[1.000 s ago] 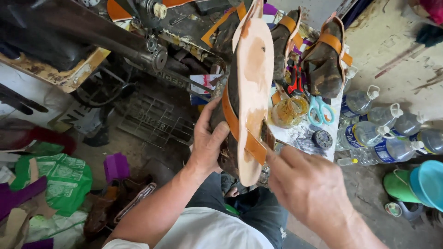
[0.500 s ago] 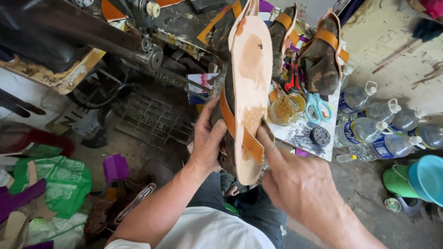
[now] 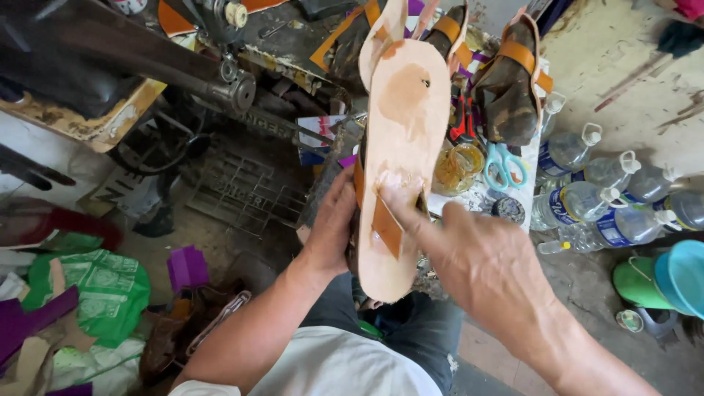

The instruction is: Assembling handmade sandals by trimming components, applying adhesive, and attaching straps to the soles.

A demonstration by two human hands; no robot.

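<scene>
Fingers [image 3: 402, 202] on pale sole [image 3: 402, 139], orange strap [image 3: 386, 229]

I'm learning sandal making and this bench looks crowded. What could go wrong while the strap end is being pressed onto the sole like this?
The sole is steadied only by the left hand, so it may twist as the right hand presses the orange strap end and set it crooked. The sole's tip hangs near the open glue jar and could knock it.

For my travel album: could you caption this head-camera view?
Left hand steadies a tan sandal sole while right hand presses an orange strap onto it.
</scene>
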